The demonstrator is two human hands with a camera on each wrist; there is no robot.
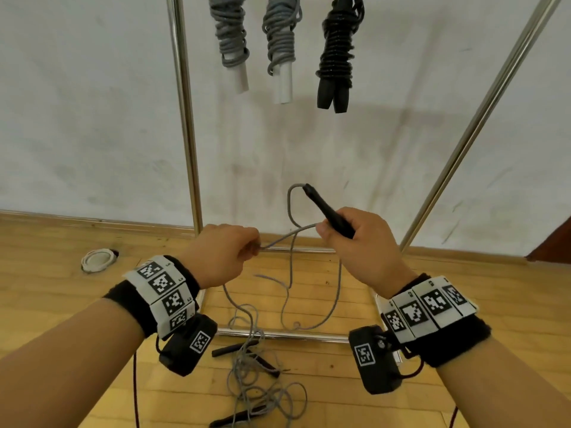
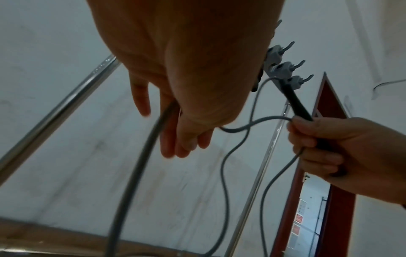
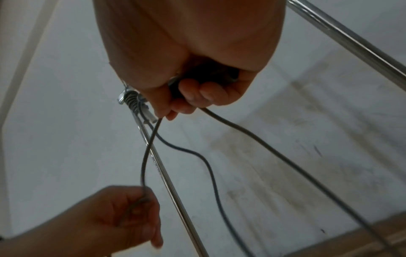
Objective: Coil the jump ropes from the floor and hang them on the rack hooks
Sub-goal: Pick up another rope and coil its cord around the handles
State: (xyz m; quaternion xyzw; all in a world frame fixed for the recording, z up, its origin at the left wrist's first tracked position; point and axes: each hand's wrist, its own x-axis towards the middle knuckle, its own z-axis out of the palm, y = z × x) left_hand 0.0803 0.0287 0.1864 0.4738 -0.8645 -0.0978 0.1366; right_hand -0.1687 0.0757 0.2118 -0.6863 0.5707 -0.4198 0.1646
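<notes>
My right hand (image 1: 349,239) grips a black jump-rope handle (image 1: 324,210) that points up and to the left, and pinches the grey cord (image 1: 289,236) beside it. My left hand (image 1: 228,254) pinches the same cord a short way off, and the stretch between my hands is nearly taut. The cord (image 2: 136,165) runs down past my left palm. More of it (image 3: 274,153) hangs in loops from my right hand (image 3: 189,97). Below my hands the cord ends in a tangled pile (image 1: 259,375) on the floor, with other black handles (image 1: 234,349) among it.
Three coiled ropes hang from the chrome rack: two grey with white handles (image 1: 230,41) (image 1: 279,47) and one black (image 1: 335,54). Rack uprights (image 1: 185,118) (image 1: 475,125) flank my hands, and the base bars (image 1: 278,335) lie on the wooden floor. A white coiled ring (image 1: 99,259) lies at left.
</notes>
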